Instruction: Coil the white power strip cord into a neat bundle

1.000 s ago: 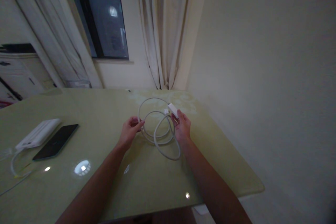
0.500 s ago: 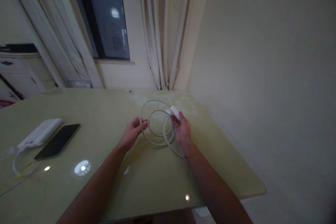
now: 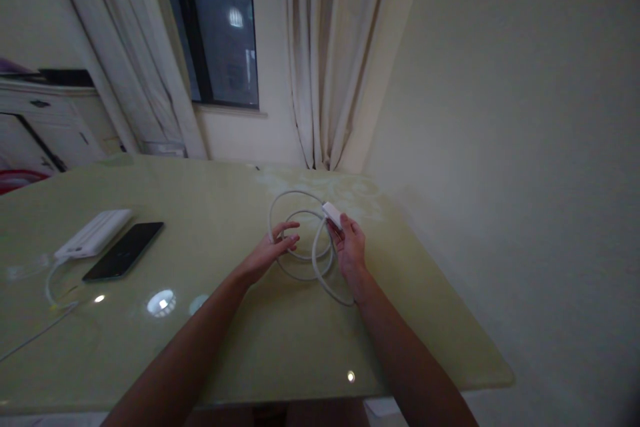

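Note:
Loose loops of a white cable hang between my two hands above the table. My right hand is closed on the cable's small white block, thumb on top, with the strands meeting near it. At the left side of the loops, my left hand has its thumb and fingers apart. Its fingers reach into the coil, and the cable crosses against them without being gripped. One loop drops close to my right wrist.
On the glossy pale green table, a white power bank with a cable plugged in lies at left, beside a dark phone. A wall borders the table's right side; curtains hang behind its far edge.
My left hand has let go of its pinch on the cable, spread its fingers and moved right into the loops. My right hand keeps its hold. The camera view has shifted slightly.

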The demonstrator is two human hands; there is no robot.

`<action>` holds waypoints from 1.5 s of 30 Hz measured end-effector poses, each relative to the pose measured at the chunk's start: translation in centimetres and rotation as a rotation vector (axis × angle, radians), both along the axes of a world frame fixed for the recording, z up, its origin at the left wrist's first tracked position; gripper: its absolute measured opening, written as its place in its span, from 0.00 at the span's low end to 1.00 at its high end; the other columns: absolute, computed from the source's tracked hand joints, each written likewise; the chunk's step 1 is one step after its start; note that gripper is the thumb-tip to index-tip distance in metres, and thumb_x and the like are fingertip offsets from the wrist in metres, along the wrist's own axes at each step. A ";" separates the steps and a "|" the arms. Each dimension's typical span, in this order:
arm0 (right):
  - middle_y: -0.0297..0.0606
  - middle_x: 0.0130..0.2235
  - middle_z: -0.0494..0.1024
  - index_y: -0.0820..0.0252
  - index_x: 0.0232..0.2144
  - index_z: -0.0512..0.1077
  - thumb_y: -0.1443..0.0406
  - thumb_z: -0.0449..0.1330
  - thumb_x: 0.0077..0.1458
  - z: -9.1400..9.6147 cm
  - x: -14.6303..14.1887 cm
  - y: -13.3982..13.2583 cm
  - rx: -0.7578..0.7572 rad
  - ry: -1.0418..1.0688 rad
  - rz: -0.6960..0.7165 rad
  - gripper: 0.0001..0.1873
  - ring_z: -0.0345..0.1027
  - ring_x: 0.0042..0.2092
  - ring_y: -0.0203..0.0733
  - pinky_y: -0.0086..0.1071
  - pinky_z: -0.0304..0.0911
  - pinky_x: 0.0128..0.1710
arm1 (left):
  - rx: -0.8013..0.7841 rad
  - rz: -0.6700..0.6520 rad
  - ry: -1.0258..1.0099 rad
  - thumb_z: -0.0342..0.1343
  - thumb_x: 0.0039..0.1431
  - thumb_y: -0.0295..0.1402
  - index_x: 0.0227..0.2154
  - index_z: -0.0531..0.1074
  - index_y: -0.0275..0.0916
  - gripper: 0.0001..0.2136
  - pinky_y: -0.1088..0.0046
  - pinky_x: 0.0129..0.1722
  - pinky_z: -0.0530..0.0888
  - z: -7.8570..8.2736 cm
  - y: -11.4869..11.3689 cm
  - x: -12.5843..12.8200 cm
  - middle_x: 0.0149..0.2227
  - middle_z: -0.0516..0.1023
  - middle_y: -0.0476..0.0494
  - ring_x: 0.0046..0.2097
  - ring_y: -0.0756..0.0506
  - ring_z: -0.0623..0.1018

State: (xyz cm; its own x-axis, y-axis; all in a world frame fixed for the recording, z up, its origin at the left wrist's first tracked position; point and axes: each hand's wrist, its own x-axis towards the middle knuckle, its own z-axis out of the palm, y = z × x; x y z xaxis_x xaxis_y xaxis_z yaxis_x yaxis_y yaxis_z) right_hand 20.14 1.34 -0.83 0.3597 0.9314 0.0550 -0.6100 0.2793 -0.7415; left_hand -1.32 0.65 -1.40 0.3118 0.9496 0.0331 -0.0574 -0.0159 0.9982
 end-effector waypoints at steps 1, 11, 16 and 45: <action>0.43 0.44 0.82 0.64 0.39 0.75 0.55 0.76 0.45 0.0 0.0 0.0 -0.001 -0.003 0.001 0.25 0.80 0.46 0.43 0.38 0.76 0.53 | 0.006 -0.005 0.003 0.64 0.56 0.50 0.59 0.71 0.43 0.29 0.59 0.54 0.75 -0.1 0.0 -0.1 0.48 0.80 0.38 0.53 0.38 0.79; 0.42 0.43 0.82 0.63 0.40 0.74 0.55 0.76 0.45 -0.1 -0.1 0.3 0.008 -0.002 -0.034 0.25 0.80 0.46 0.44 0.38 0.77 0.53 | -0.015 0.020 -0.043 0.67 0.54 0.48 0.57 0.73 0.42 0.29 0.58 0.58 0.72 0.1 -0.1 0.2 0.50 0.80 0.36 0.56 0.36 0.78; 0.43 0.43 0.83 0.63 0.40 0.74 0.54 0.75 0.46 -0.5 0.1 0.5 0.011 0.054 -0.049 0.25 0.81 0.45 0.44 0.39 0.77 0.52 | -0.104 -0.142 -0.331 0.66 0.56 0.49 0.53 0.76 0.42 0.25 0.57 0.65 0.68 0.3 0.1 -0.1 0.63 0.72 0.35 0.63 0.35 0.73; 0.41 0.45 0.83 0.60 0.40 0.75 0.57 0.74 0.50 1.1 -0.4 -0.5 0.072 0.177 0.090 0.20 0.79 0.46 0.45 0.41 0.78 0.47 | -0.336 -0.500 -0.710 0.61 0.63 0.33 0.57 0.75 0.34 0.20 0.57 0.58 0.72 0.0 -2.1 2.1 0.31 0.78 0.47 0.42 0.44 0.81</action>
